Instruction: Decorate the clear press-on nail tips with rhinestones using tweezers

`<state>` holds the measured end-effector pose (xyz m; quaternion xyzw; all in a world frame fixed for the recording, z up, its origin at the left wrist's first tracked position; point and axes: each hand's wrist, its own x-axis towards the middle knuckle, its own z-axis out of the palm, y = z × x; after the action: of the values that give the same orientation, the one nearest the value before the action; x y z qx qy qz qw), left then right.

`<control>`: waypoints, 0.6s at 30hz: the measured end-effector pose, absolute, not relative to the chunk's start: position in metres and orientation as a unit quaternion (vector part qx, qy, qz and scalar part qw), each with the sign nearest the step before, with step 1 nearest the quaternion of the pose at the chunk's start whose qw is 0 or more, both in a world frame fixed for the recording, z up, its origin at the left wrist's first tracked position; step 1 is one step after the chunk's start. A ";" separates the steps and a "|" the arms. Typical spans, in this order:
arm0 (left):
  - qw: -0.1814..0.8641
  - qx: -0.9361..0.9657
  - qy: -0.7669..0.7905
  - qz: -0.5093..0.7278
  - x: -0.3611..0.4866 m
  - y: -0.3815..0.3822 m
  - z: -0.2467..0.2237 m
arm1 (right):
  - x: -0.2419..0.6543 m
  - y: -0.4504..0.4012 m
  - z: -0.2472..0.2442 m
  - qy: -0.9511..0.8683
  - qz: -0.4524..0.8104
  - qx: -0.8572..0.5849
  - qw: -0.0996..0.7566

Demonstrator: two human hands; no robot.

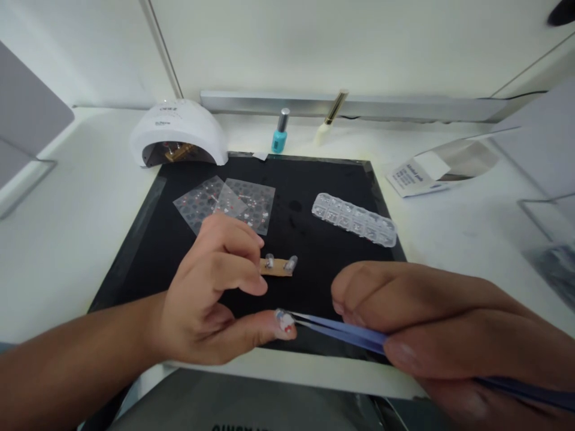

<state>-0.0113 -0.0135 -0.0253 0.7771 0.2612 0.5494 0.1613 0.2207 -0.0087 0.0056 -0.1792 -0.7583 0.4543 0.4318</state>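
My left hand [215, 293] is over the black mat, its fingers curled and its thumb stretched out to the right. On the thumb's tip sits a clear nail piece [284, 321] with white, blue and red decoration. Blue tweezers [350, 335] are gripped in my right hand [431, 323], and their fine tips meet the nail piece at its upper right edge. Just beyond my left fingers lies a tan strip [277, 269] bearing two clear nail tips. Whether my left fingers touch the strip cannot be told.
Two sticker sheets [251, 200] overlap on the mat [296, 173]. A clear compartment case [354, 219] lies to the right. Behind stand a white lamp [179, 129], a turquoise bottle [279, 139] and a gold-capped bottle [332, 114]. An open box [417, 173] is at the right.
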 end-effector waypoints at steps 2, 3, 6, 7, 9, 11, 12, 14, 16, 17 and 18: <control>0.164 0.778 0.260 0.549 -0.012 -0.014 -0.026 | 0.218 -0.007 0.009 -0.766 0.443 -0.172 0.433; 0.165 0.778 0.261 0.548 -0.012 -0.014 -0.027 | 0.217 -0.005 0.010 -0.766 0.434 -0.177 0.440; 0.159 0.780 0.268 0.544 -0.012 -0.015 -0.027 | 0.215 -0.003 0.014 -0.779 0.420 -0.164 0.435; 0.156 0.781 0.268 0.542 -0.012 -0.014 -0.027 | 0.215 -0.003 0.014 -0.786 0.420 -0.155 0.427; 0.151 0.783 0.268 0.540 -0.011 -0.014 -0.026 | 0.217 -0.005 0.013 -0.785 0.423 -0.163 0.423; 0.146 0.785 0.271 0.538 -0.010 -0.014 -0.025 | 0.220 -0.007 0.010 -0.764 0.446 -0.190 0.426; 0.140 0.785 0.272 0.539 -0.010 -0.014 -0.024 | 0.222 -0.007 0.007 -0.746 0.459 -0.203 0.438; 0.117 0.786 0.274 0.542 -0.011 -0.014 -0.022 | 0.224 -0.005 0.003 -0.707 0.495 -0.211 0.458; 0.078 0.788 0.283 0.541 -0.013 -0.015 -0.019 | 0.224 0.000 0.000 -0.657 0.543 -0.205 0.481; 0.051 0.793 0.286 0.535 -0.015 -0.016 -0.018 | 0.222 0.002 -0.001 -0.628 0.565 -0.207 0.494; 0.031 0.799 0.299 0.521 -0.017 -0.018 -0.017 | 0.220 0.005 -0.002 -0.598 0.585 -0.212 0.506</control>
<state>-0.0173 -0.0176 -0.0170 0.7987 0.2989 0.5214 0.0305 0.2197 0.0047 -0.0016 -0.2118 -0.5976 0.5847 0.5061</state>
